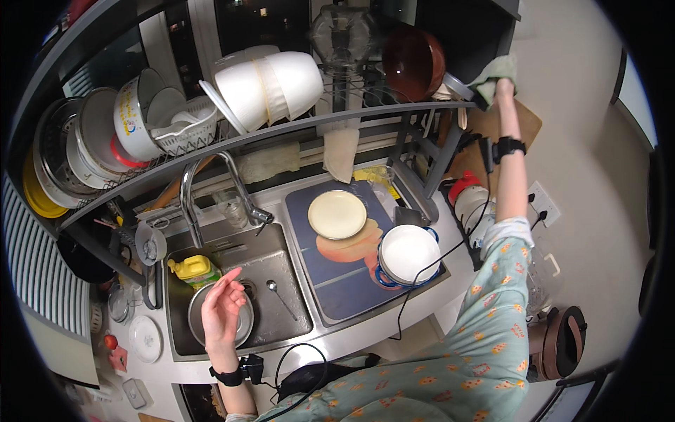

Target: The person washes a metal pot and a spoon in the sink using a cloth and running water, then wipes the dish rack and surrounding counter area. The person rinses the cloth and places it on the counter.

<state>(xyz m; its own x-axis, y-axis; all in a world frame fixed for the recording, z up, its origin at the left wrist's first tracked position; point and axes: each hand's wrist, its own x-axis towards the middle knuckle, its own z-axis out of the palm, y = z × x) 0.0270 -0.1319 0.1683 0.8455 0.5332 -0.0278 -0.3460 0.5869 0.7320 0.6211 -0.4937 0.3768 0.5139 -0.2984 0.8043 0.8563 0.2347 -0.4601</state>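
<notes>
My right hand (504,88) stretches up to the right end of the dish rack, holding a pale green cloth (501,68). The cloth lies against the rack's end, close to the handle of a brown pot (414,66). Over the left sink basin (277,258), my left hand (224,308) is held up with fingers extended and nothing in it. Below that hand is a metal bowl (198,316), partly hidden by it. A yellow-capped bottle (192,268) and a spoon (282,300) lie in the same basin.
A cream plate (337,214) and white bowl (410,254) rest on a dark board (337,290) over the right basin. White bowls (292,87) and pans crowd the grey rack (337,114) above the faucet (232,158). A black cable (448,253) crosses from my right wrist.
</notes>
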